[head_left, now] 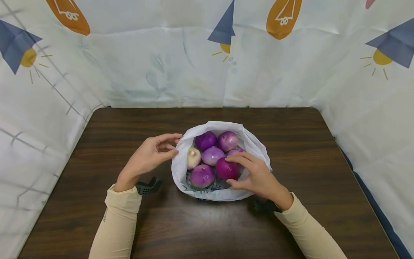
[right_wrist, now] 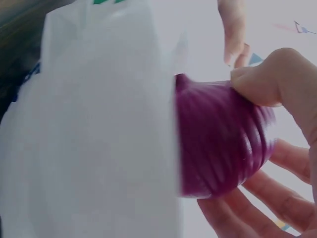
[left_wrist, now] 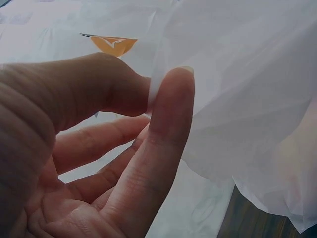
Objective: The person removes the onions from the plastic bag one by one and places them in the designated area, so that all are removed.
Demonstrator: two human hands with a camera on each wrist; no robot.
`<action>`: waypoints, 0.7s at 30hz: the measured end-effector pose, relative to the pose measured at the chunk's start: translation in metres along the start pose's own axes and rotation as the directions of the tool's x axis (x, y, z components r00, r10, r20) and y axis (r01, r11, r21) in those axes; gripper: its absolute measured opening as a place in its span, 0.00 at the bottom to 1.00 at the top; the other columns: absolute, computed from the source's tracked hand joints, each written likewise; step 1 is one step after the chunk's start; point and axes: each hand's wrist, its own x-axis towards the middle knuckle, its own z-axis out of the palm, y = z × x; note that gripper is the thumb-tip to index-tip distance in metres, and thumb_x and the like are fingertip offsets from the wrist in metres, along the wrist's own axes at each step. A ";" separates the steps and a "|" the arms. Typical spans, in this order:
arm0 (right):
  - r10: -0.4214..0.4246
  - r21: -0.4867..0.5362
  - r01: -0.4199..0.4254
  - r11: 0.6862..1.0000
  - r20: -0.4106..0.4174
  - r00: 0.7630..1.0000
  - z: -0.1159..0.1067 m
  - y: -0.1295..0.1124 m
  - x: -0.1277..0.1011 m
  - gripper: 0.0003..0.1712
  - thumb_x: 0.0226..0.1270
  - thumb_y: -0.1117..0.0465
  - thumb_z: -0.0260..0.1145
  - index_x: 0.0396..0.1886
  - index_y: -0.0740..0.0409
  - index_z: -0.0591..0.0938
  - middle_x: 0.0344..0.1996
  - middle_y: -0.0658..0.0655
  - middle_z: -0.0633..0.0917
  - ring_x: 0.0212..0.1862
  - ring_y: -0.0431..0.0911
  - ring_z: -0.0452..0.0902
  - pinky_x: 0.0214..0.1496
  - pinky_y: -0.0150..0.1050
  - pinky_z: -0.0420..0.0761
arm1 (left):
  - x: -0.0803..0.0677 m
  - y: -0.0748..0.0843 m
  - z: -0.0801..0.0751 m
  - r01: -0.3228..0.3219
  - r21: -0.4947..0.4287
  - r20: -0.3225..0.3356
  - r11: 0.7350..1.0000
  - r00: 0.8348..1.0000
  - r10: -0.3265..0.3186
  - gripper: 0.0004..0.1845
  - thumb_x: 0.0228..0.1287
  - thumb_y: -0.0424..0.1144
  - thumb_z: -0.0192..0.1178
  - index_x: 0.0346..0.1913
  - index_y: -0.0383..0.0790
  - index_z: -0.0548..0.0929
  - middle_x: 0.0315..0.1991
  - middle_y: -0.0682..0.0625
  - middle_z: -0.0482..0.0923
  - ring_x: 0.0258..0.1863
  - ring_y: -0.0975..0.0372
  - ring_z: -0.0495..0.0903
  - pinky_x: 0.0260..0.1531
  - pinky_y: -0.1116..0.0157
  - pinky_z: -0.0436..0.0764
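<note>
Your left hand [head_left: 149,155] sits at the left edge of the white plastic bag [head_left: 181,169], thumb and forefinger closed on its thin rim; the left wrist view shows the translucent film [left_wrist: 237,99] pinched between those two fingertips while the other fingers stay loosely curled. The bag lies open near the middle of the dark wooden table [head_left: 97,136], its mouth rolled back around a cluster of onions [head_left: 207,153]: several pale to deep purple, and one whitish onion [head_left: 193,157] on the left side. Your right hand [head_left: 255,176] reaches in from the bag's right side, fingers curved around a dark red-purple onion [head_left: 226,169]. In the right wrist view this onion [right_wrist: 223,144] looks glossy and finely ribbed, held just beside the bag's wall.
</note>
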 end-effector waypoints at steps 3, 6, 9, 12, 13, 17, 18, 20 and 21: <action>0.032 0.047 -0.031 0.998 -0.018 0.999 -0.006 0.000 0.001 0.37 0.43 0.59 0.87 0.57 0.51 0.85 0.54 0.51 0.88 0.56 0.45 0.84 0.52 0.44 0.90 | 0.000 0.000 0.001 -0.007 0.002 -0.002 1.000 1.000 0.007 0.26 0.70 0.34 0.65 0.70 0.41 0.78 0.60 0.40 0.84 0.44 0.72 0.86 0.43 0.73 0.83; 0.049 0.099 -0.044 0.994 -0.049 0.998 -0.013 0.001 0.002 0.37 0.42 0.62 0.88 0.57 0.52 0.85 0.53 0.52 0.88 0.53 0.43 0.85 0.49 0.42 0.90 | 0.000 0.000 0.001 -0.015 0.002 -0.004 1.000 1.000 0.015 0.26 0.70 0.33 0.65 0.70 0.40 0.78 0.60 0.39 0.84 0.44 0.72 0.86 0.43 0.73 0.83; 0.069 0.175 -0.054 0.983 -0.079 0.994 -0.019 0.002 0.002 0.38 0.40 0.67 0.88 0.57 0.54 0.85 0.52 0.55 0.88 0.51 0.41 0.85 0.50 0.37 0.89 | 0.000 -0.001 0.001 -0.023 0.003 -0.006 1.000 1.000 0.023 0.26 0.70 0.33 0.65 0.70 0.39 0.78 0.60 0.39 0.84 0.44 0.72 0.86 0.43 0.73 0.83; 0.110 0.274 -0.079 0.958 -0.101 0.989 -0.024 0.004 0.002 0.39 0.38 0.73 0.86 0.57 0.58 0.85 0.52 0.59 0.87 0.54 0.39 0.84 0.55 0.33 0.87 | 0.000 -0.001 0.000 -0.029 0.007 -0.006 1.000 1.000 0.029 0.25 0.71 0.33 0.65 0.69 0.39 0.78 0.60 0.39 0.84 0.43 0.73 0.86 0.43 0.74 0.83; 0.125 0.312 -0.086 0.946 -0.108 0.986 -0.026 0.004 0.002 0.40 0.38 0.75 0.86 0.57 0.59 0.85 0.53 0.60 0.87 0.55 0.39 0.83 0.56 0.32 0.86 | 0.000 -0.001 0.000 -0.029 0.007 -0.005 1.000 1.000 0.029 0.25 0.71 0.33 0.65 0.70 0.39 0.78 0.61 0.39 0.83 0.44 0.73 0.86 0.43 0.74 0.83; 0.176 0.413 -0.104 0.905 -0.139 0.975 -0.033 0.006 0.002 0.40 0.37 0.80 0.84 0.57 0.64 0.84 0.53 0.61 0.86 0.57 0.39 0.82 0.59 0.33 0.85 | -0.001 -0.002 0.000 -0.023 0.013 -0.005 1.000 1.000 0.023 0.25 0.70 0.33 0.65 0.69 0.40 0.78 0.61 0.40 0.83 0.44 0.73 0.86 0.44 0.74 0.83; 0.185 0.430 -0.105 0.897 -0.149 0.972 -0.034 0.006 0.002 0.40 0.37 0.81 0.83 0.57 0.65 0.84 0.54 0.59 0.86 0.57 0.40 0.82 0.59 0.33 0.85 | 0.000 -0.002 0.000 -0.025 0.014 -0.004 1.000 1.000 0.025 0.25 0.71 0.33 0.65 0.69 0.40 0.78 0.61 0.40 0.83 0.44 0.73 0.86 0.44 0.74 0.83; 0.199 0.462 -0.101 0.881 -0.168 0.966 -0.037 0.007 0.002 0.40 0.37 0.83 0.82 0.57 0.67 0.84 0.54 0.55 0.86 0.57 0.41 0.83 0.58 0.34 0.85 | 0.000 -0.002 0.000 -0.029 0.015 -0.003 0.999 1.000 0.029 0.25 0.71 0.33 0.65 0.70 0.40 0.78 0.61 0.40 0.83 0.44 0.73 0.86 0.44 0.74 0.83; 0.205 0.478 -0.099 0.872 -0.175 0.963 -0.038 0.008 0.002 0.39 0.37 0.84 0.81 0.56 0.68 0.83 0.54 0.53 0.86 0.57 0.42 0.83 0.58 0.35 0.86 | 0.000 -0.002 0.000 -0.030 0.015 -0.002 0.999 1.000 0.030 0.25 0.71 0.34 0.65 0.70 0.40 0.78 0.61 0.40 0.84 0.44 0.73 0.86 0.44 0.74 0.83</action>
